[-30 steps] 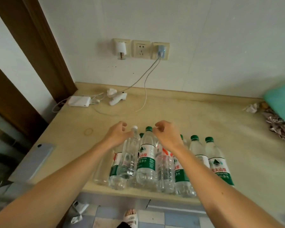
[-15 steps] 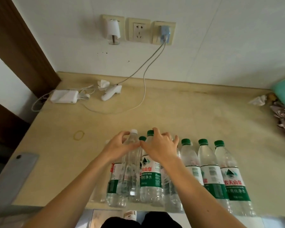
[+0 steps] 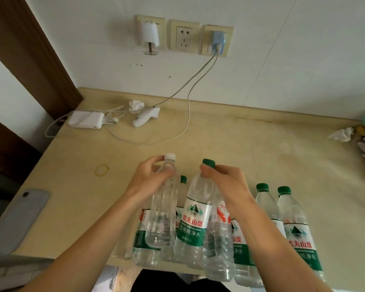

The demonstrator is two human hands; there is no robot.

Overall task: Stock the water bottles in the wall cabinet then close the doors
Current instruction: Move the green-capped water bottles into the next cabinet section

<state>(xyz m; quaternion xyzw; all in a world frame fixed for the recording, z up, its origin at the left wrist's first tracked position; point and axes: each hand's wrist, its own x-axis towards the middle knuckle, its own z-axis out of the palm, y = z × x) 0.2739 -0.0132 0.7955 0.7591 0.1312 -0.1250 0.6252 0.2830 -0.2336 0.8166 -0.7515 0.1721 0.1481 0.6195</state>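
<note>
Forearms cover much of the bottle row, so we cannot count every bottle standing at the near edge of the beige desk [image 3: 261, 157]. Our left hand [image 3: 150, 182] curls its fingers around the neck of a clear, ribbed, label-free bottle with a white cap [image 3: 163, 209]. Our right hand [image 3: 226, 182] grips the neck of a green-capped bottle with a green and white label [image 3: 195, 216]. Two green-capped bottles [image 3: 291, 226] stand at the right, their bases cut off. A yellow rubber band [image 3: 102, 170] lies nearby.
</note>
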